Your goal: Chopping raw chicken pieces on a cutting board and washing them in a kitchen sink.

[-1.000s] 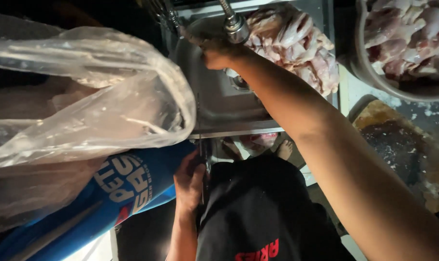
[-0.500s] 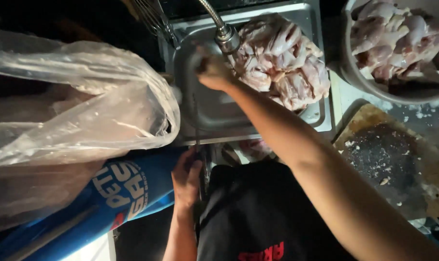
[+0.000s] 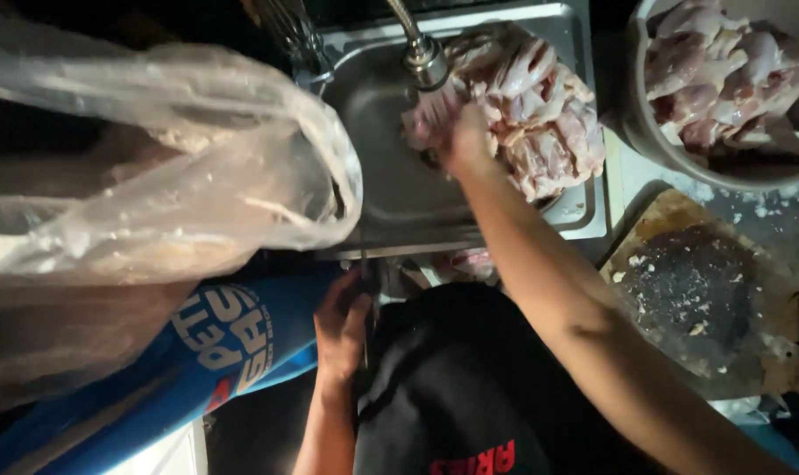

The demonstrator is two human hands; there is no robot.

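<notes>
A big clear plastic bag [image 3: 153, 167] is filling the view at nine o'clock, beside the steel sink [image 3: 391, 185]. At twelve o'clock a heap of raw chicken [image 3: 540, 114] is sitting in the sink, close to the tap [image 3: 424, 57] so pieces are within reach of the water. Your right hand [image 3: 457, 136] is closing around a chicken piece [image 3: 428, 119] directly under the spout, probably to rinse it. Your left hand [image 3: 342, 321] is resting at six o'clock by the sink's front edge; I cannot tell its grip. A bowl [image 3: 655, 132] of chicken is waiting at two o'clock.
</notes>
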